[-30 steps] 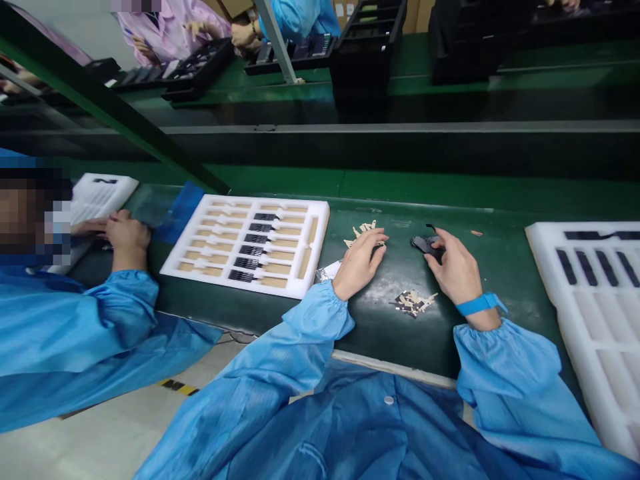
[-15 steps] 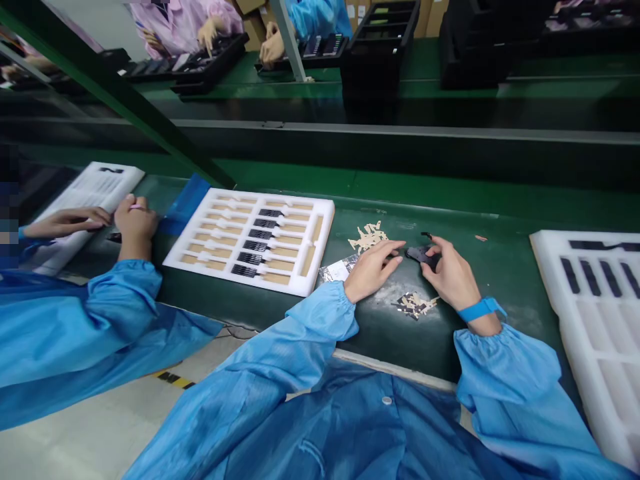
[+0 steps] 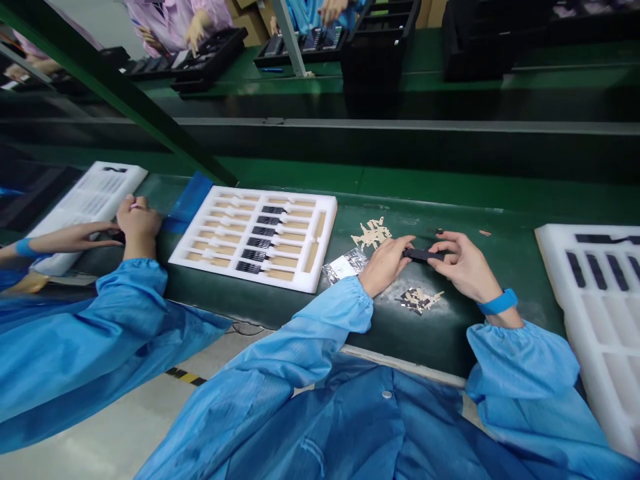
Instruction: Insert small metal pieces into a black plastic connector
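A slim black part (image 3: 424,255), its exact kind unclear, is held between my two hands above the green bench. My left hand (image 3: 389,264) has its thumb and fingers closed on the part's left end. At the other end, my right hand (image 3: 461,265), with a blue band at the wrist, pinches the part. Small cream-coloured pieces (image 3: 373,233) lie in a heap beyond my left hand. Nearer to me sits a second heap of mixed black and cream pieces (image 3: 419,300). A clear bag with a white label (image 3: 342,269) lies beside my left wrist.
A white foam tray (image 3: 320,260) with black parts in some slots lies to the left. Another foam tray (image 3: 557,293) stands at the right edge. A co-worker's hands (image 3: 140,223) work at the far left. A green post (image 3: 150,120) slants across the bench.
My left hand has come right and closed on the black part, which now lies level between both hands. Across the bench, a blue-sleeved person's hand has lifted over a tray.
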`<state>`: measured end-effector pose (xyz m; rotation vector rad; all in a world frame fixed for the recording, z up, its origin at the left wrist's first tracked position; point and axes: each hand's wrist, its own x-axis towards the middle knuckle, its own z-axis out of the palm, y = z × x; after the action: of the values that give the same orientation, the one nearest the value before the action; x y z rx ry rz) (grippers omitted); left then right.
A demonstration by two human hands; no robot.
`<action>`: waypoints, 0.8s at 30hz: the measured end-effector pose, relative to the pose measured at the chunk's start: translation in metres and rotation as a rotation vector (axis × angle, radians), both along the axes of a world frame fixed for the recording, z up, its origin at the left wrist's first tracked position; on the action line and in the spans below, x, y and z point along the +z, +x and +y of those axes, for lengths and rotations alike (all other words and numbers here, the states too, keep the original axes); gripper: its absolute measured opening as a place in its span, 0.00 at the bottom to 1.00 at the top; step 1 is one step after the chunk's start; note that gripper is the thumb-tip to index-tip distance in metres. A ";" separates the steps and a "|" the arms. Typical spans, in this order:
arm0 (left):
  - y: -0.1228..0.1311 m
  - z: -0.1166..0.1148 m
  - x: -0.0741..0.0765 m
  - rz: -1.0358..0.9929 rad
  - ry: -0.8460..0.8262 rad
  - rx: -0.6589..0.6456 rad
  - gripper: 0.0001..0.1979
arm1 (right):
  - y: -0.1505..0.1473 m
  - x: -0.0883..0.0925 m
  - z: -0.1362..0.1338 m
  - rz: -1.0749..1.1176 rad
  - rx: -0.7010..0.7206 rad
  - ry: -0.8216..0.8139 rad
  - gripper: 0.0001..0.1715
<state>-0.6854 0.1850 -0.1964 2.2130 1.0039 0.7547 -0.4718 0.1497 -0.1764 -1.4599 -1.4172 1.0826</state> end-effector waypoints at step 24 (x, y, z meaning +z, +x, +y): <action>-0.011 -0.006 0.026 -0.544 -0.946 0.048 0.08 | -0.044 0.008 -0.019 0.059 -0.250 0.140 0.12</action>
<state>-0.6961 0.1788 -0.1702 1.0981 0.8689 0.6518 -0.5160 0.1306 -0.1680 -1.4472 -1.2074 0.8467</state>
